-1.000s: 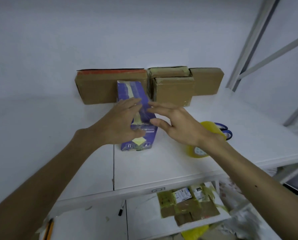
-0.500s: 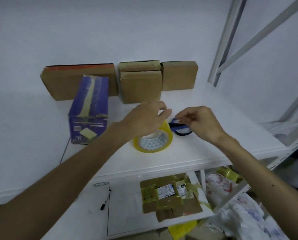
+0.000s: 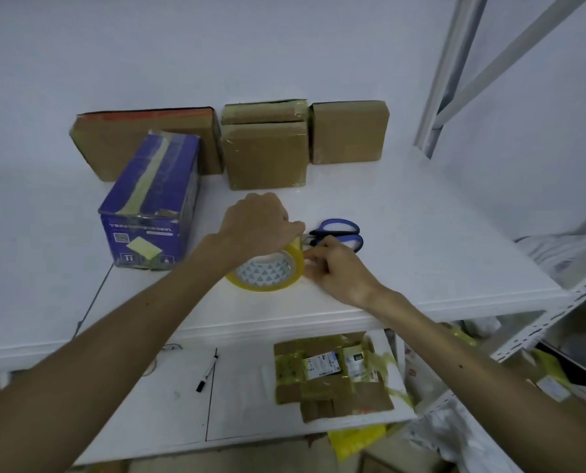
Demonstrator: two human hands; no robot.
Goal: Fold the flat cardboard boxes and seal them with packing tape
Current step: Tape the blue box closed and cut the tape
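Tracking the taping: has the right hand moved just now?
Yes. From over the scissors, the right hand came nearer the person, beside the tape roll.

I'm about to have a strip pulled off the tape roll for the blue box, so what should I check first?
1. Tape roll steadied: ok, the left hand grips it from above on the shelf.
2. Tape end caught by the right hand: cannot tell, its fingers blur at the roll's rim.
3. Scissors at hand: ok, lying just behind the right hand.
4. Blue box in reach: ok, standing left of the roll, a tape strip along its top.
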